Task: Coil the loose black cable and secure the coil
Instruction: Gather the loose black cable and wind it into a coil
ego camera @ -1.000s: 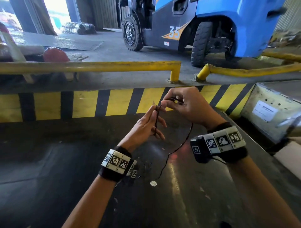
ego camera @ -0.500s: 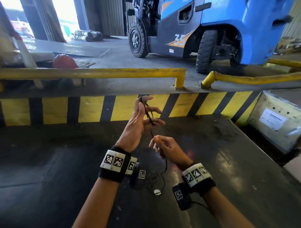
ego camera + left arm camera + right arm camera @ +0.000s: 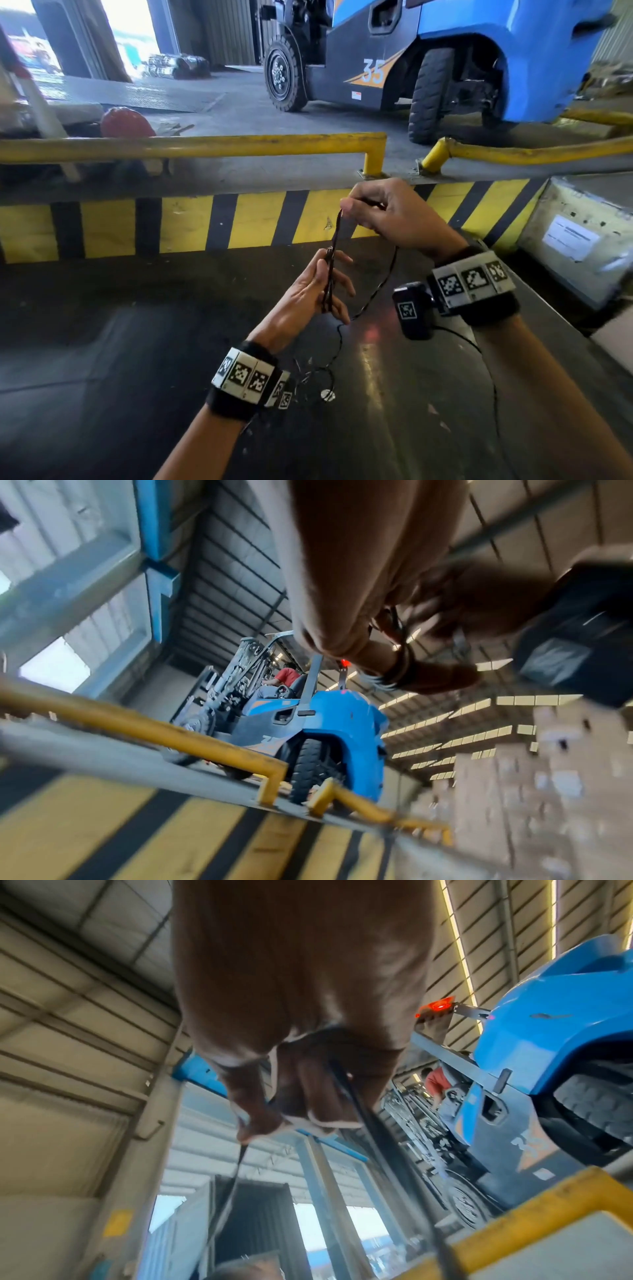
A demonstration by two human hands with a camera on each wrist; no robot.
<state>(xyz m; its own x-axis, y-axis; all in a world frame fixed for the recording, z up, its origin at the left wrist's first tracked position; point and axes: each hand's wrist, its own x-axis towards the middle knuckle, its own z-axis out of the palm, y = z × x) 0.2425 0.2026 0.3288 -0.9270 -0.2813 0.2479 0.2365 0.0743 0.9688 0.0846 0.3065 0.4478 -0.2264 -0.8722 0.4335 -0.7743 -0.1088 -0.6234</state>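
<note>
The thin black cable [image 3: 334,240] is stretched in several strands between my two hands above the dark table. My left hand [image 3: 323,291] is palm up and grips the lower end of the loops against its fingers. The loops [image 3: 397,666] show blurred around those fingers in the left wrist view. My right hand [image 3: 359,209] is higher and pinches the top of the loop between thumb and fingers [image 3: 263,1123]. From it the loose cable [image 3: 383,281] sags down to a small tangle on the table. A small white round piece [image 3: 328,395] lies at that tangle.
The dark metal table [image 3: 137,377] ends at a yellow-and-black striped edge [image 3: 253,219]. Behind it runs a yellow rail [image 3: 205,144]. A blue forklift [image 3: 479,51] stands beyond, with a person in red seated in it. A grey box [image 3: 582,233] sits at the right.
My right hand has risen from low near the table to above the left hand, drawing the cable up into another loop. The left hand has dropped a little.
</note>
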